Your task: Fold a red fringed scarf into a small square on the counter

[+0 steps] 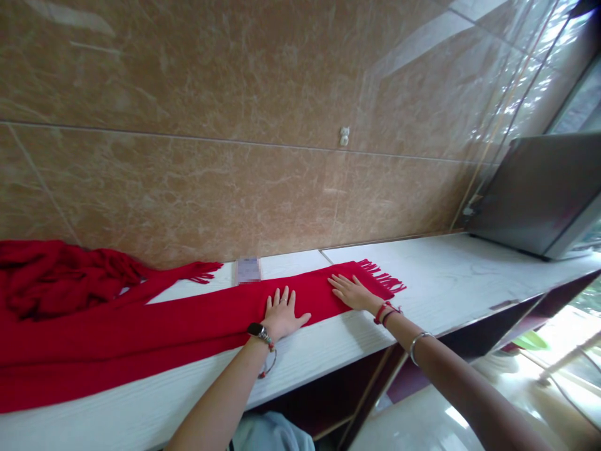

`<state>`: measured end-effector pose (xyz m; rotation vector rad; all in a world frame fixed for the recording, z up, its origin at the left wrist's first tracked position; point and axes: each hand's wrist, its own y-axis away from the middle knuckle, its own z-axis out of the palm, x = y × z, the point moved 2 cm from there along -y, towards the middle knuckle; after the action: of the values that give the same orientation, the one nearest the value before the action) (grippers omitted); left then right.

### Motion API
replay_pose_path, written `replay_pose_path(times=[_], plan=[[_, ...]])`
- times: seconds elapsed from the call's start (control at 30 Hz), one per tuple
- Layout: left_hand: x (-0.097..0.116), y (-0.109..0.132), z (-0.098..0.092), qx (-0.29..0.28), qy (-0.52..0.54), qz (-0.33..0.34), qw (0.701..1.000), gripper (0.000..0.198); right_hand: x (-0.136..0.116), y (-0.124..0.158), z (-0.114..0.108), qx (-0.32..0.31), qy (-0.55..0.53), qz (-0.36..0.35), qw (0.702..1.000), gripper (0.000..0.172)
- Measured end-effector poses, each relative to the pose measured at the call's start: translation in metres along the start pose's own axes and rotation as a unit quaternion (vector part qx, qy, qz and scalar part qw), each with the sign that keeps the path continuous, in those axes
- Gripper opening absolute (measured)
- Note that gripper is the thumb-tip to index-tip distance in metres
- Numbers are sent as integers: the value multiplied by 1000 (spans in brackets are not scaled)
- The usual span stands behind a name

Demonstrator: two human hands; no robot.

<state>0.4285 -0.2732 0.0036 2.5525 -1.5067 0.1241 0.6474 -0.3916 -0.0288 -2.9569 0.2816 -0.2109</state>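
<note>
A long red scarf [197,319] lies stretched along a white countertop [436,275], its fringed end [382,275] toward the right. My left hand [282,315] rests flat on the scarf near its front edge, fingers spread. Further right, close to the fringe, my right hand [352,293] also presses flat on the cloth with its fingers out. Neither hand grasps the fabric. At the far left the red cloth is bunched in a crumpled heap [61,275], from which another fringed end [201,272] sticks out along the wall.
A small card-like item [248,270], blurred out, sits behind the scarf by the tiled wall [211,188]. On the counter's right end stands a large grey box-shaped appliance [539,194]. Dark open shelving [323,388] lies below the front edge. A tiny white figure [344,136] is on the wall.
</note>
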Motion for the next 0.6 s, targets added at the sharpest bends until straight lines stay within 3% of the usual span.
replay_pose_path(times=[0.17, 0.27, 0.37, 0.53, 0.6], plan=[[-2, -1, 0, -1, 7, 5, 1000, 88, 57, 26, 7, -31, 5, 86, 996, 40], [-3, -1, -1, 3, 7, 7, 1000, 89, 67, 28, 2, -33, 18, 121, 992, 38], [-3, -1, -2, 6, 6, 7, 1000, 91, 41, 8, -10, 3, 11, 122, 992, 42], [-5, -3, -1, 14, -3, -22, 1000, 95, -41, -43, -16, 7, -88, -25, 996, 48], [-7, -5, 1, 15, -4, -29, 999, 98, -58, -55, -12, -16, -100, -61, 993, 48]])
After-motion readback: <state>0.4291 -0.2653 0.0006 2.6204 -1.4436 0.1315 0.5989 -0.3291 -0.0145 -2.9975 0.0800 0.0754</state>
